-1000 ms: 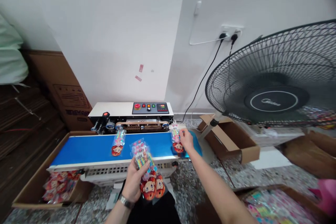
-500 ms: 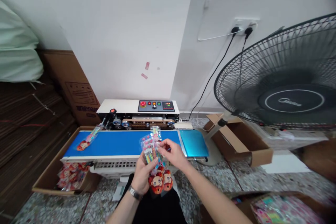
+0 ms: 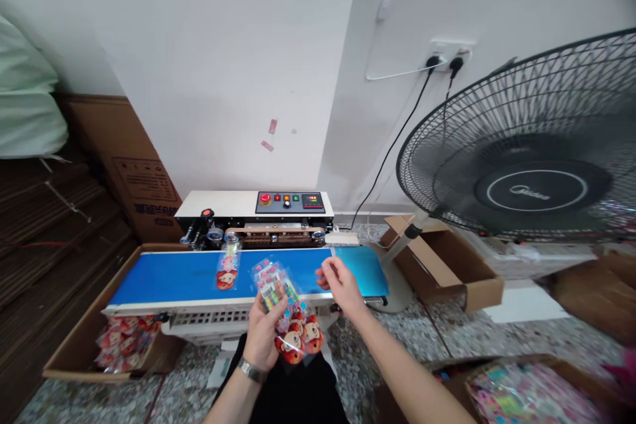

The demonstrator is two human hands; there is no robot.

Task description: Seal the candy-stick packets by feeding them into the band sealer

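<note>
My left hand [image 3: 265, 331] is shut on a fanned bundle of clear plastic packets [image 3: 283, 308], held in front of the blue conveyor belt [image 3: 173, 276]. Each visible packet has a red-haired cartoon head at its lower end and small colourful pieces above. My right hand [image 3: 340, 281] hovers over the belt's right part, apart from the bundle; its fingers are loosely curled and spread, with nothing visible in them. Another packet [image 3: 227, 268] lies on the belt, its top end at the rollers of the sealing machine [image 3: 218, 205].
Below the belt's left end stands a carton [image 3: 163, 348] with several packets inside. A second carton [image 3: 539, 387] of packets is at the lower right. The large fan [image 3: 531, 192] stands at the right, with an open cardboard box [image 3: 447, 265] below it.
My right hand has moved right, away from the bundle. The packet at the machine has travelled left along the belt. Another packet at the belt's left end is gone from there.
</note>
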